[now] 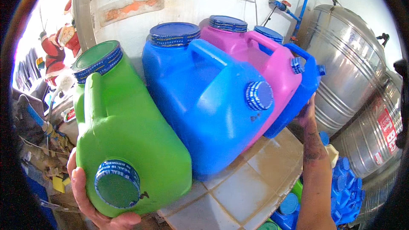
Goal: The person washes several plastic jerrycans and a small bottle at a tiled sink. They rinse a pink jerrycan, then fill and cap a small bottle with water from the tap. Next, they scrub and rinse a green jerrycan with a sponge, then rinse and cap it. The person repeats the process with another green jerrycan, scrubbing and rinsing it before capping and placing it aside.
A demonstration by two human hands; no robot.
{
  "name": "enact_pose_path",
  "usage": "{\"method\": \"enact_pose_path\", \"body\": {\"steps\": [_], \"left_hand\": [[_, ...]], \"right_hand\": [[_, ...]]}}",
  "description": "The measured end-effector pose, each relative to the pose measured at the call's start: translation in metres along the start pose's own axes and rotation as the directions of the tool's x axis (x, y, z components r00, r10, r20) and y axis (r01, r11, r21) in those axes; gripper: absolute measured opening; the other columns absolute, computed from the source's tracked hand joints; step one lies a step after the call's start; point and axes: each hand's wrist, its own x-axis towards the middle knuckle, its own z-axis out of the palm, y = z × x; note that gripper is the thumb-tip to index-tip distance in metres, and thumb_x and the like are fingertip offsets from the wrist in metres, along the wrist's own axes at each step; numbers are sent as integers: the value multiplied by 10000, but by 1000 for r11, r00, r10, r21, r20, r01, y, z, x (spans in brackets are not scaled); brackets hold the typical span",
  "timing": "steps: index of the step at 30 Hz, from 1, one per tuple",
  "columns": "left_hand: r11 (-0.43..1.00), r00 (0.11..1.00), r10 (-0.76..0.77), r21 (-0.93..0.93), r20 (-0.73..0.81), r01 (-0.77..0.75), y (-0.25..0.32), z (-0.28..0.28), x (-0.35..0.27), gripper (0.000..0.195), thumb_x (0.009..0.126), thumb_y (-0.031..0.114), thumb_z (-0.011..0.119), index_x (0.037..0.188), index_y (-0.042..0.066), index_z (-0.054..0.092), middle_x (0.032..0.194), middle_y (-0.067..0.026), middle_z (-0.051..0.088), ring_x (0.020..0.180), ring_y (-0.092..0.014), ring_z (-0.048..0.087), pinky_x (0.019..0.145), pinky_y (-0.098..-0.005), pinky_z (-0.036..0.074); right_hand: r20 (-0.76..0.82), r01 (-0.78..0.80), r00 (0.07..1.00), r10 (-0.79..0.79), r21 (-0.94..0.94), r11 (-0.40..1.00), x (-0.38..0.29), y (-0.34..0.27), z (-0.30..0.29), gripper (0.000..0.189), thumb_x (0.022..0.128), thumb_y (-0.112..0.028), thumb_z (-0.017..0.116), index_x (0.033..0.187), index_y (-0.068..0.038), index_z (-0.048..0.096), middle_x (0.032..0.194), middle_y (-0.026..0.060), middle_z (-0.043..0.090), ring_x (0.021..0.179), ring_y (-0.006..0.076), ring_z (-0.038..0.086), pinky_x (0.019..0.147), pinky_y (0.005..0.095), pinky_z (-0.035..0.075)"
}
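Four plastic water jugs stand in a row on a tiled counter (239, 195): a green jug (134, 134) at the left, a light blue jug (204, 102), a pink jug (278, 60) and a darker blue jug (287, 111) at the far right. Each has a wide cap on top; small side caps show too, with printed seal bands around them. My left hand (92, 201) cups the lower front of the green jug, below its side cap. At the other end, my right hand (306, 111) is raised against the dark blue jug's outer side, its fingers mostly hidden.
Large stainless steel tanks (345, 57) stand at the right. Below the counter's right edge are more blue jugs (345, 188). A blue pipe (303, 9) with a valve runs along the white wall. Clutter and Santa figures (52, 54) are at the left.
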Motion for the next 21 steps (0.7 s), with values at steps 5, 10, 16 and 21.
{"method": "enact_pose_path", "body": {"steps": [5, 10, 16, 21], "left_hand": [[997, 995, 74, 34, -69, -72, 6, 3, -5, 1279, 625, 734, 797, 1554, 48, 248, 1582, -262, 252, 1423, -411, 342, 1161, -547, 315], [996, 996, 89, -29, 6, -89, 0, 3, 1, 1226, 649, 744, 778, 1538, 48, 298, 1567, -285, 264, 1416, -411, 351, 1156, -545, 311], [947, 957, 251, 169, 146, -274, 3, -3, 15, 1025, 744, 670, 758, 1458, 16, 423, 1437, -290, 441, 1309, -415, 454, 1092, -537, 360], [944, 957, 269, 167, 110, -285, 12, 2, 20, 916, 816, 538, 775, 1478, 7, 430, 1454, -179, 491, 1334, -264, 458, 1121, -434, 352]], "right_hand": [[102, -10, 995, 11, -13, 1000, 41, 28, 57, 1067, 794, -946, 233, 1543, -193, 343, 1541, 175, 392, 1352, 359, 421, 1019, 606, 369], [-1, -49, 999, 50, -148, 988, 10, 23, 49, 1063, 802, -940, 200, 1559, -203, 316, 1580, 174, 327, 1401, 351, 364, 1055, 607, 341], [-57, -74, 996, 63, -234, 969, -2, 67, 17, 892, 940, -721, 292, 1549, -69, 266, 1602, 187, 236, 1482, 336, 243, 1176, 522, 233], [19, 389, 867, -499, -651, 652, -145, 54, -9, 642, 1034, -467, 442, 1430, 37, 478, 1464, 219, 505, 1378, 325, 456, 1148, 379, 332]]}}
